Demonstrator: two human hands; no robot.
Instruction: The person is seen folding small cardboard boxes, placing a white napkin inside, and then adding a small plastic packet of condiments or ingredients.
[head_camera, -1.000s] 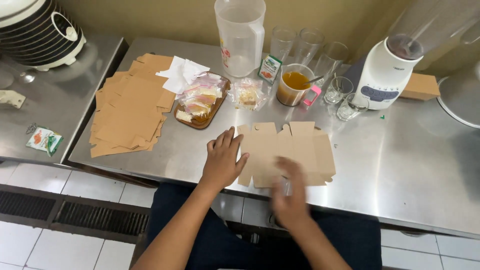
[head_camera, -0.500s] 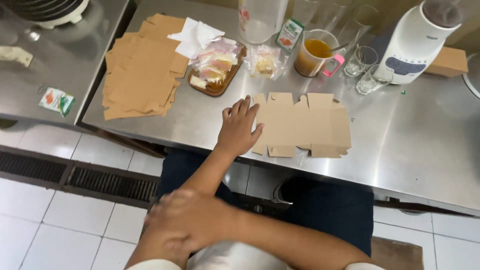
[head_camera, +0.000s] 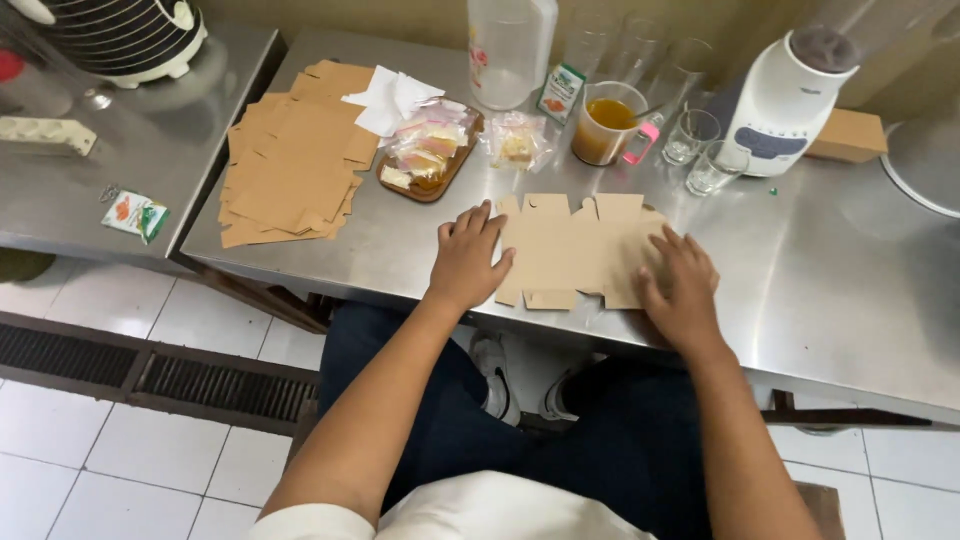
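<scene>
Both hands, left (head_camera: 468, 258) and right (head_camera: 682, 288), press open-palmed on a flat cardboard box blank (head_camera: 570, 250), gripping nothing; it lies unfolded on the bench (head_camera: 850, 270), beside a waiting stack of blanks (head_camera: 290, 165).

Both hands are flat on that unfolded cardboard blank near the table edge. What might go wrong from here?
1. The flat cardboard blank lies close to the near edge of the steel table; a push from the left hand or right hand might slide it off.
2. The cup of orange liquid and two small glasses stand just behind the blank; lifting flaps could knock them over and wet the cardboard.
</scene>
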